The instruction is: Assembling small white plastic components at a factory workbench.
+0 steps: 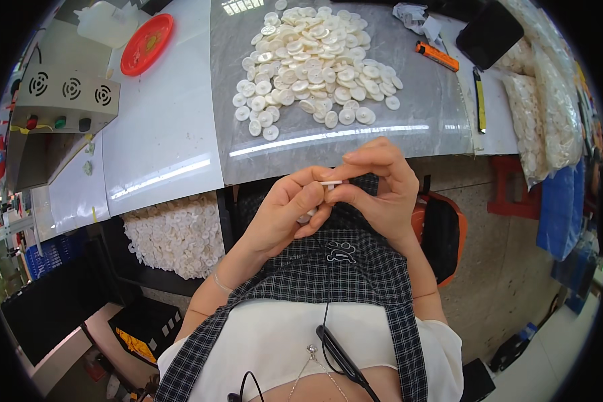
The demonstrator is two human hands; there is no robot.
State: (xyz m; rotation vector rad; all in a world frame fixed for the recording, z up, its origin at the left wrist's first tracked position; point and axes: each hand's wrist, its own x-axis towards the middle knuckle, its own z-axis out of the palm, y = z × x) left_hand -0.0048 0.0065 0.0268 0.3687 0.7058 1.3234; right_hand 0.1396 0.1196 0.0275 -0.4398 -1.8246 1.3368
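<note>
- Head view: the left hand (pixel 291 206) pinches a little white disc (pixel 333 182), fingers nearly closed.
- The right hand (pixel 385 191) curls at its other side; I can't tell if it grips.
- A white pile (pixel 311 63) sits beyond.

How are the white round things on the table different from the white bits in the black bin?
The discs are round, while the small pieces look curly and irregular. The discs spread loosely at their heap's edges on the grey tabletop; the small pieces are packed together inside the black bin, lower down. Both are whitish and heaped in large numbers.
</note>
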